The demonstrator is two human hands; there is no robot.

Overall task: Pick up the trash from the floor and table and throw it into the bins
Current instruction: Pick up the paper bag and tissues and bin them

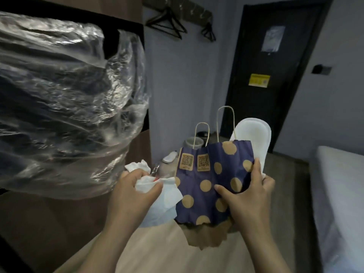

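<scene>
A: The paper bag (199,196)?
B: Navy blue with tan polka dots, plus two tan QR labels (187,161).
A: And the tissue (167,196)?
B: White, like the slipper (254,133). The door (275,107) is black, its sticker (259,80) yellow.

Hotel-like bedroom, bed (338,194), wall hangers (167,24), dark door (269,75)

One dotted paper bag (199,194) shows two handles (202,123) (226,106). There are two white slippers (254,134) (170,156), two bins (193,142) (202,133), one plastic bag (59,95).
</scene>
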